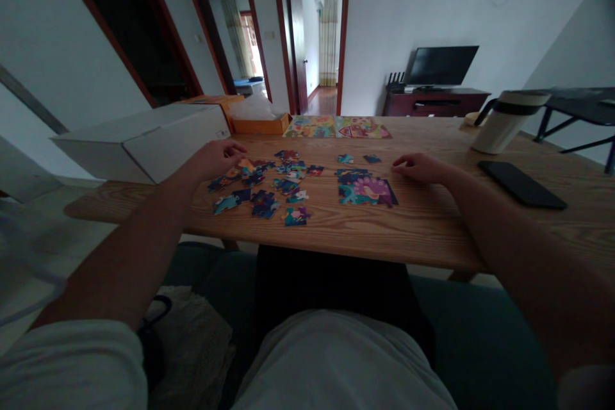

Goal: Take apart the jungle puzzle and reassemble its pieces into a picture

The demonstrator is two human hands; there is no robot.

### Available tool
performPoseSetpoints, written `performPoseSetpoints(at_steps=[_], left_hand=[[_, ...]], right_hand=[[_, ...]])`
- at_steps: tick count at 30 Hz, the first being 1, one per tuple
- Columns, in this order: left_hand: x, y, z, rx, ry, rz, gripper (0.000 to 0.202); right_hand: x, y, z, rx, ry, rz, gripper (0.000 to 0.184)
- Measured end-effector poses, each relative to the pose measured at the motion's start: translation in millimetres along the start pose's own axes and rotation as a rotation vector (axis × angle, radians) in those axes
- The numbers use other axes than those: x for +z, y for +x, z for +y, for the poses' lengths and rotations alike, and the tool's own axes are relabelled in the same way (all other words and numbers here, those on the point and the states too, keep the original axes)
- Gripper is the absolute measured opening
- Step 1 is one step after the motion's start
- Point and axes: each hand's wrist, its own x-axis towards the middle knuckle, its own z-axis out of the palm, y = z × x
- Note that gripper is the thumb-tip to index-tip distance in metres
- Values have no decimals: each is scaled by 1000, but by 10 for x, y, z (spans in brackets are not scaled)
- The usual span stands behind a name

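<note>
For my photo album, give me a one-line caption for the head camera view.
Left hand by loose jigsaw puzzle pieces, right hand beside a partly assembled section on a wooden table.

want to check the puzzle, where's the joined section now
In the head view, the joined section sits on the table right of the loose pieces, just below and left of the right hand.
</note>
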Motion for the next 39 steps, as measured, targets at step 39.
performPoseSetpoints(at_steps=[39], left_hand=[[500, -63, -93, -55, -256, -74, 40]], right_hand=[[-1, 4, 14, 15, 14, -12, 39]])
